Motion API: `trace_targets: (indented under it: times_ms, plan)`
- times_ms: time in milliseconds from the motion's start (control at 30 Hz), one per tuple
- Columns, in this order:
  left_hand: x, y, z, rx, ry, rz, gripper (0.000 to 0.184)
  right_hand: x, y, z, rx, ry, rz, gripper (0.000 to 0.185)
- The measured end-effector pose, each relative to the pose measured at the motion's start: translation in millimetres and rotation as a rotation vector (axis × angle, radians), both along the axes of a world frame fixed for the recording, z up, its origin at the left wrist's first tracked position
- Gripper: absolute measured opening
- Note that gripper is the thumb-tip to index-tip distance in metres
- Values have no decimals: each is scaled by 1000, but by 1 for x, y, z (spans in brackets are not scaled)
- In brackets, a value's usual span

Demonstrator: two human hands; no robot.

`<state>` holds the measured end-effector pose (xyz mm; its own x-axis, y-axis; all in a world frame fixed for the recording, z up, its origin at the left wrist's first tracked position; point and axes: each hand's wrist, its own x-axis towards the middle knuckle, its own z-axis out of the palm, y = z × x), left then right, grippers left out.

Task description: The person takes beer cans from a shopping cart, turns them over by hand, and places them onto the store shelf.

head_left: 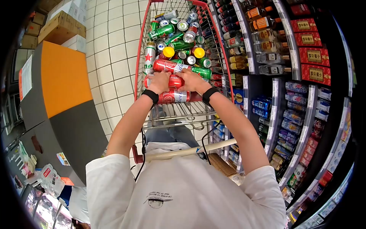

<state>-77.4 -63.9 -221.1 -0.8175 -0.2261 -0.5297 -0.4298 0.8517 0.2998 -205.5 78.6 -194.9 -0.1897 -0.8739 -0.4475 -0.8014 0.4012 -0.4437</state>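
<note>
In the head view a red wire shopping cart (139,57) is piled with beer cans. My left hand (160,82) grips the left part of a red beer can (176,81) lying on its side. From the right, my right hand (191,80) closes on the same can, its fingertips near the red-and-white can (167,66) just beyond. Closer to my body lies another red-and-white can (173,96), under my wrists. Further in are green cans (161,32), a tall silver-and-green can with a red star (150,57) and two yellow lids (168,52).
On the right, shelves hold bottles (270,47), red boxes (314,55) and packs of cans (291,122). An orange-and-grey counter (66,80) stands left, with cardboard boxes (63,28) behind it. Tiled floor (112,49) runs between counter and cart. The cart handle (190,152) crosses at my waist.
</note>
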Motion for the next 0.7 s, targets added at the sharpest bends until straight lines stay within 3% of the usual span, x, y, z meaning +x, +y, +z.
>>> trace_targets:
  times_ms: [133, 200, 267, 367, 500, 700]
  plan:
    - [10, -12, 10, 169, 149, 6, 85, -3, 1, 24, -102, -5, 20, 80]
    - [16, -14, 26, 263, 361, 29, 85, -9, 5, 43, -136, -56, -15, 78]
    - [16, -14, 48, 286, 349, 37, 84, -11, 11, 64, -248, -118, -54, 77]
    - [15, -12, 64, 356, 735, 5, 70, -12, 16, 100, -319, -119, -12, 74]
    - [16, -3, 141, 560, 719, 2, 67, 0, 22, 170, -347, -149, -36, 74]
    - [33, 21, 200, 733, 805, 60, 75, 17, 46, 255, -468, -36, -55, 63]
